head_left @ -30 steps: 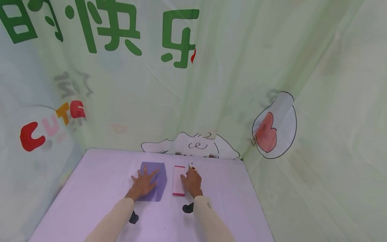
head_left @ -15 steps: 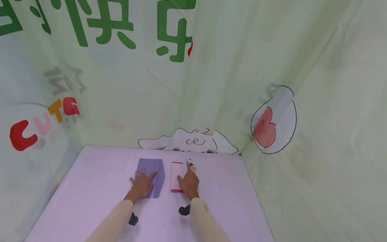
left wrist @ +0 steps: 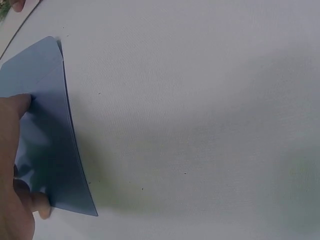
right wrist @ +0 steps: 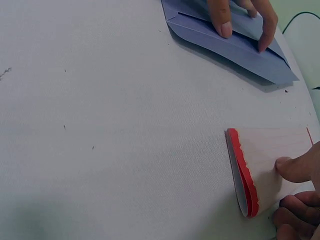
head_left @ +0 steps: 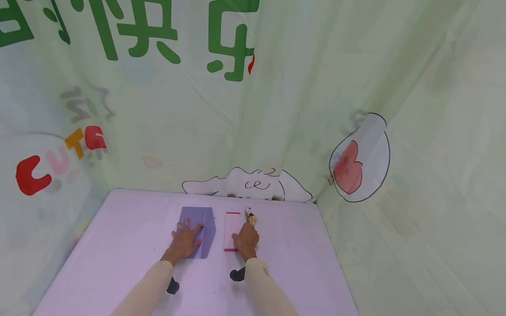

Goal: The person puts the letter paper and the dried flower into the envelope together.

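My left hand (head_left: 184, 240) lies spread over a purple envelope (head_left: 207, 232), its fingers resting on the paper. In the left wrist view the envelope (left wrist: 60, 150) looks blue-grey, with a thumb and another finger touching it. To its right lies a folded sheet of letter paper (head_left: 231, 224), pale pink with red ends. My right hand (head_left: 247, 240) has its thumb on that letter paper (right wrist: 260, 155); its other fingers curl beside the sheet's edge. Whether they pinch it is hidden. Just beyond the right hand lies a small bunch of flowers (head_left: 251, 217), its lower part covered by the hand.
The purple-white tabletop (head_left: 300, 263) ends at a pale green curtain (head_left: 284, 109) behind and to the sides. A dog drawing (head_left: 257, 184) meets the table's far edge. Black wrist camera parts (head_left: 238, 274) sit below the forearms.
My right hand has drawn back slightly and left, so more of the flower bunch shows and the hand overlaps the letter paper. The left hand stays on the envelope. The head view has tilted slightly.
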`<state>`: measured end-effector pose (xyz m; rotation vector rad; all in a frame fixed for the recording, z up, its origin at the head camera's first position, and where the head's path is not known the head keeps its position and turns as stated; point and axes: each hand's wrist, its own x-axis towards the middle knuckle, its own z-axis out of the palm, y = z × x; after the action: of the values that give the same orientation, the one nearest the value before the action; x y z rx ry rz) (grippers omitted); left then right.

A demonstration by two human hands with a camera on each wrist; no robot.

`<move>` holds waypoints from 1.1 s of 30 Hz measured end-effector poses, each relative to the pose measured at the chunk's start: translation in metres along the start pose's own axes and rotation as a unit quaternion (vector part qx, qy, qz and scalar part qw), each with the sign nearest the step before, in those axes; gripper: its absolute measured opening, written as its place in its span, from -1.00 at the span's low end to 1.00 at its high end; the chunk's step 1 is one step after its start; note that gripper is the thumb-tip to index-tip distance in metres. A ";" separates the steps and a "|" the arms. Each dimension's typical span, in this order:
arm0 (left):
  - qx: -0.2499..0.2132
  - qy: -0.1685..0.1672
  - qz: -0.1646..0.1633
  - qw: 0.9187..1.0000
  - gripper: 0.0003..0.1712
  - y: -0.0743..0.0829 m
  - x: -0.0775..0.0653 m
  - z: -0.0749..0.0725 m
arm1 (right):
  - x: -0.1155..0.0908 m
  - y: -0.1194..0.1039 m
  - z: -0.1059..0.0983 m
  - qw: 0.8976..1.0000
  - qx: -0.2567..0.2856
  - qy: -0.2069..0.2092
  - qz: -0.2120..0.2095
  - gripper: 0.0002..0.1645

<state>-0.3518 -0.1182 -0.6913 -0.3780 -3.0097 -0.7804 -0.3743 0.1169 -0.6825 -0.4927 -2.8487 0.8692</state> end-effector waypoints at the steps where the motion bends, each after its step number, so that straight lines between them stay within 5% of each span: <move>1: -0.001 0.002 0.003 1.000 -0.34 -0.001 0.000 0.001 | 0.000 0.000 0.001 1.000 0.005 0.005 -0.001 -0.59; 16: 0.043 0.004 0.009 0.999 -0.37 0.001 0.001 -0.005 | 0.007 0.001 0.006 0.994 0.080 0.046 0.063 -0.82; 33: -0.012 0.040 0.021 0.999 -0.38 -0.006 -0.002 0.010 | 0.008 0.003 -0.001 0.977 0.173 0.075 0.099 -0.85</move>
<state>-0.3513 -0.1191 -0.7034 -0.3987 -2.9105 -0.8095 -0.3812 0.1227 -0.6827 -0.7663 -2.4672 1.2720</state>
